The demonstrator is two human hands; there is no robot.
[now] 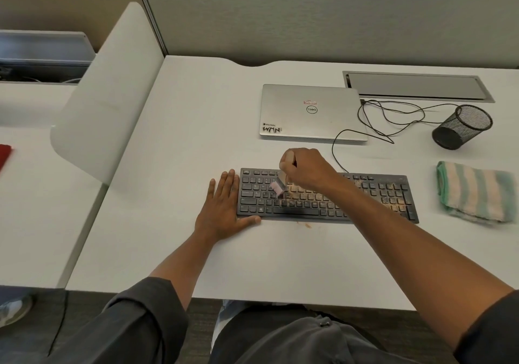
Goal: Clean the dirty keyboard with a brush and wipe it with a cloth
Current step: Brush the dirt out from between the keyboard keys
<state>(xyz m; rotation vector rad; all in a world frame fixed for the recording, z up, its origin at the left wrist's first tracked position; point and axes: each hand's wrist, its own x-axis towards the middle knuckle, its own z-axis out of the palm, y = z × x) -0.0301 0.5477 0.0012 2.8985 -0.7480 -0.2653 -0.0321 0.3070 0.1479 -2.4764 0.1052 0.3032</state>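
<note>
White office desk (179,167) in a cubicle w/ grey partition behind, number plate 111 up top. Black Dell-type keyboard (325,198) sits near the front-centre of the desk, crumbs/grit over its middle and right keys; left keys look cleaner. Right hand (306,168) clenched round a small brush (278,186), pinkish bristles down on the keys approx left of centre. Left hand (224,209) lies flat, fingers straight, on the desk against the keyboard's left edge, thumb along its front corner – bracing it, not gripping. Striped green-and-cream cloth (474,192) folded on the desk just right of the keyboard, untouched.

Risks, imo:
- Sweeping toward the front edge pushes grit onto the desk; a bit of debris (307,225) already lies there.
- Hard strokes could drive crumbs under keycaps instead of off them.
- Keyboard cable (365,127) loops back by the closed silver laptop (311,112) and near the mesh pen cup (462,126); if the keyboard slides, cable may tug.
- Right forearm crosses the dirty keys – could smear grit.
</note>
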